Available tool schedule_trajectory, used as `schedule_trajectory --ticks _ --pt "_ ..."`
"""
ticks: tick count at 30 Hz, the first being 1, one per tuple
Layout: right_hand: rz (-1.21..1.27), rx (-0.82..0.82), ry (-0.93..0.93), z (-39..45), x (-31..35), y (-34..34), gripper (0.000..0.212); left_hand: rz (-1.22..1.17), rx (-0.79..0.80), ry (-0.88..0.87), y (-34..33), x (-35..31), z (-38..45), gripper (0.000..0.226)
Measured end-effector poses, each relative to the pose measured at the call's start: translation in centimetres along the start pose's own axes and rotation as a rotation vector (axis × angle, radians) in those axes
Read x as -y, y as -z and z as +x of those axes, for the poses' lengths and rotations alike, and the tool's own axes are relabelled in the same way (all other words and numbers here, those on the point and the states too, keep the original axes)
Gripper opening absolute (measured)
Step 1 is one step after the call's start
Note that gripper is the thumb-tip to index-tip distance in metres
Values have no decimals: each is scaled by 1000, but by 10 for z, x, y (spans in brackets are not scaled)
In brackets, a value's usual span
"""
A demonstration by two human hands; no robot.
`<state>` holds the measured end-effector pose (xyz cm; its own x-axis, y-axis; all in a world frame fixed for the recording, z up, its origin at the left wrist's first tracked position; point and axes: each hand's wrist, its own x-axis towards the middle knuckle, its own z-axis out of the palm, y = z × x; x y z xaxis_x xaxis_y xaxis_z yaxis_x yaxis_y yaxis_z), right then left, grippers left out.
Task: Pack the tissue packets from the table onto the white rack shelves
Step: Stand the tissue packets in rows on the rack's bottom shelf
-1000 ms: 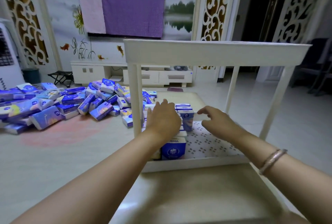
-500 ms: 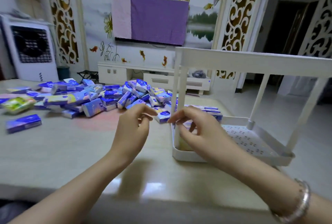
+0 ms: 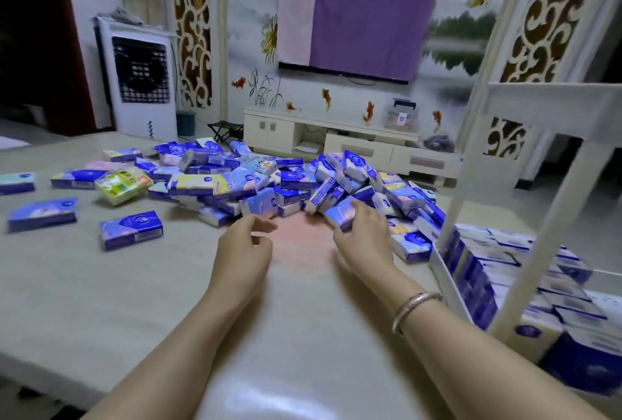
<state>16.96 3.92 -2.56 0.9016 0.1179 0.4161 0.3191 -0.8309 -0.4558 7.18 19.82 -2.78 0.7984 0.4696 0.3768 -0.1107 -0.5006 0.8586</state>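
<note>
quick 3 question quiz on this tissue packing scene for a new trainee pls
1. True or false: the right hand grips a tissue packet at the pile's near edge.
2. What does the left hand hold? A) a packet B) nothing C) the rack's post
3. On which side of the table does the white rack stand?

Key: 1 true; 2 B; 3 the right, with packets already on its lower shelf.

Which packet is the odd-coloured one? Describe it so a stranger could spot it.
Start at the big pile of tissue packets on the table and go to its left edge. There a green-and-yellow packet lies tilted. Its neighbours are all blue or purple.
</note>
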Motion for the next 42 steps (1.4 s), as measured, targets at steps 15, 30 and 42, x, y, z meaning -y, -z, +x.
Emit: schedule_trajectory --ticks 15,30,42 --pt "812 180 235 -7 51 -31 72 -749 221 551 17 -8 29 39" --pt "184 227 419 42 113 -72 64 -759 -186 450 63 18 39 9" --pt "627 403 462 15 101 -30 40 52 -17 -22 48 26 30 49"
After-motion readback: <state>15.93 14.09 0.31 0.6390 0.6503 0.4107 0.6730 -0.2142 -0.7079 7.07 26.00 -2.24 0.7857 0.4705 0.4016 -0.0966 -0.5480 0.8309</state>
